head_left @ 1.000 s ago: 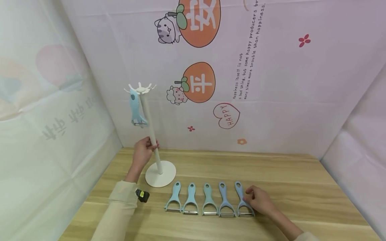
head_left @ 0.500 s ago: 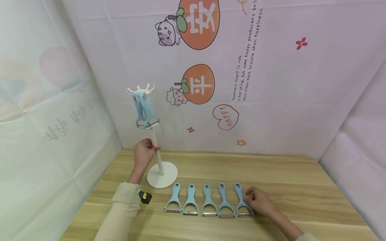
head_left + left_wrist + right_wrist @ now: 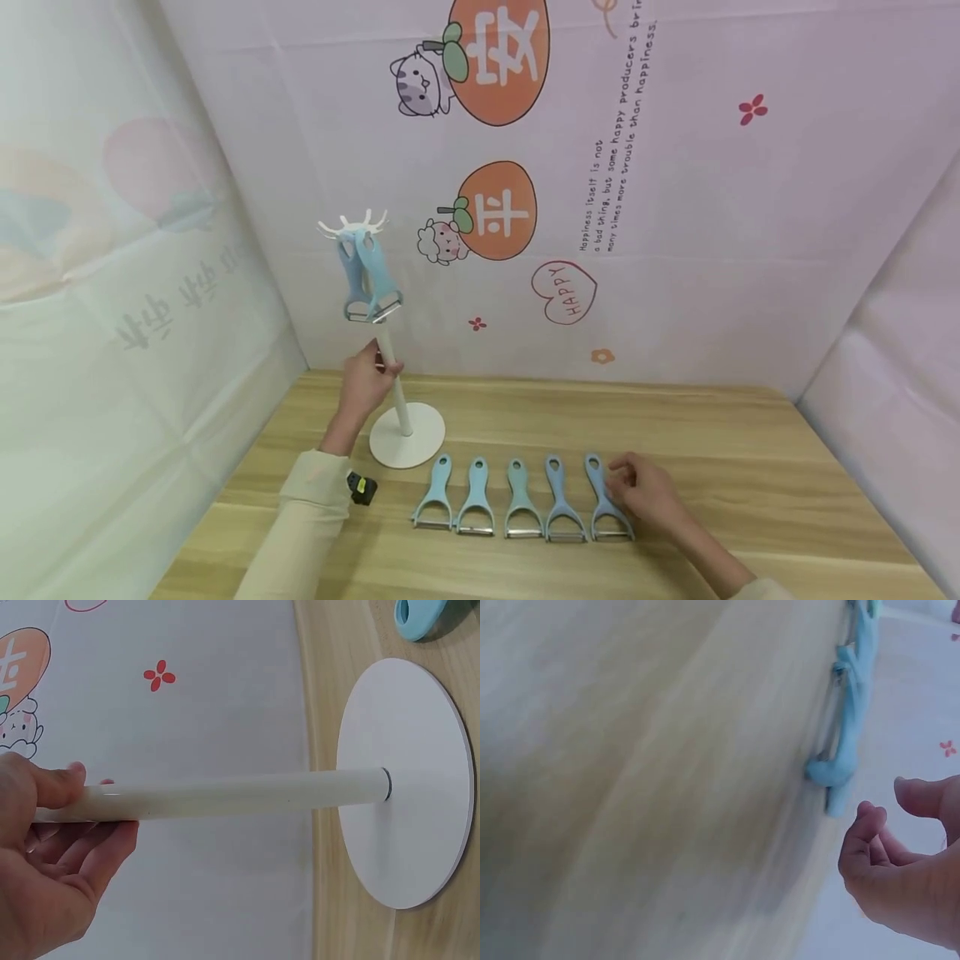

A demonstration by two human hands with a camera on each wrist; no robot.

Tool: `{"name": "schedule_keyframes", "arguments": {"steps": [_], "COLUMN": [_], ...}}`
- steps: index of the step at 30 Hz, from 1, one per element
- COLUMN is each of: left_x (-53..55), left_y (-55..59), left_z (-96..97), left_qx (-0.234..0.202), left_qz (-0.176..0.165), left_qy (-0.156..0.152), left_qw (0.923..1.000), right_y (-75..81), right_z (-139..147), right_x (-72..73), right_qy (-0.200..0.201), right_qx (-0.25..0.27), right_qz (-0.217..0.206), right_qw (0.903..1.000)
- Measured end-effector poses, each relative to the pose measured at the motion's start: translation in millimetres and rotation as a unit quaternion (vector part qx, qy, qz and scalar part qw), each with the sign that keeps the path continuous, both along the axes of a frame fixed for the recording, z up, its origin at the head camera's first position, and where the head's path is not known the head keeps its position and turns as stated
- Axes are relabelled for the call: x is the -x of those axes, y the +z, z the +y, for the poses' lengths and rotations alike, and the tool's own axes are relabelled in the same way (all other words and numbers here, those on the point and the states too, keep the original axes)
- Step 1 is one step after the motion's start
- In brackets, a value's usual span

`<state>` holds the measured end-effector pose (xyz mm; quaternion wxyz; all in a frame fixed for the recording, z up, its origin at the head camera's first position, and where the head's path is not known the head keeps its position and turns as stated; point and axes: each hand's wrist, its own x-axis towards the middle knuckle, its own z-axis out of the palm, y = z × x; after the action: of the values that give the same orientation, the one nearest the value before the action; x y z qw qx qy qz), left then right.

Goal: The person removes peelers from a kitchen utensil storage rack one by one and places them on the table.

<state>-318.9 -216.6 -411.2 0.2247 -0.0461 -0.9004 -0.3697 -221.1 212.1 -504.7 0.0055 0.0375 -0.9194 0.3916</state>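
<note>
My left hand (image 3: 367,379) grips the pole (image 3: 225,796) of a white hook stand, thumb on one side and fingers on the other. The stand's round base (image 3: 407,446) rests on the table. From its top hooks (image 3: 352,225) hang light blue vegetable peelers; two show, one a darker blue peeler (image 3: 352,275) behind a paler peeler (image 3: 381,275). Beside the rightmost peeler (image 3: 597,492) of a row on the table is my right hand (image 3: 648,492). In the right wrist view its fingers are loosely bent, thumb apart, with nothing held.
Left of that peeler, several more lie in a row, among them a green-blue peeler (image 3: 517,492) in the middle. The wooden table (image 3: 480,575) meets a printed white cloth (image 3: 675,317) at the back and sides. A black wrist device (image 3: 362,488) sits by the left sleeve.
The stand has turned in my left hand: one peeler showed at its left before, now two hang in front. My right hand has shifted slightly up; the row of peelers stays put.
</note>
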Motion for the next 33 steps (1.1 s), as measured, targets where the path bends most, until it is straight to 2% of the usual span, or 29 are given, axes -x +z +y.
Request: {"name": "schedule_keyframes", "arguments": {"steps": [3,12,22,33], "left_x": [0.1,-3.3,0.8,4.8], "left_y": [2.1,10.9,14.8,14.5], "left_z": [0.8,-0.1,-7.2,-7.6], "left_qx": [0.010,0.025,0.037,0.028], "left_qz": [-0.022,-0.063,-0.092,-0.105], "left_qy": [-0.006,-0.010,-0.015,-0.024], "left_qw": [0.9997,0.9977,0.9950,0.9938], "right_y": [7.9,37.1,60.1,100.2], "right_z": [-6.8,-41.9,-90.7,-148.4], "right_x": [1.7,1.4,14.6,33.7], "right_qy": [0.000,0.023,0.062,0.097], "right_qx": [0.011,0.065,0.156,0.164], "right_qz": [0.020,0.033,0.042,0.070], "right_qw": [0.9997,0.9971,0.9850,0.9792]}}
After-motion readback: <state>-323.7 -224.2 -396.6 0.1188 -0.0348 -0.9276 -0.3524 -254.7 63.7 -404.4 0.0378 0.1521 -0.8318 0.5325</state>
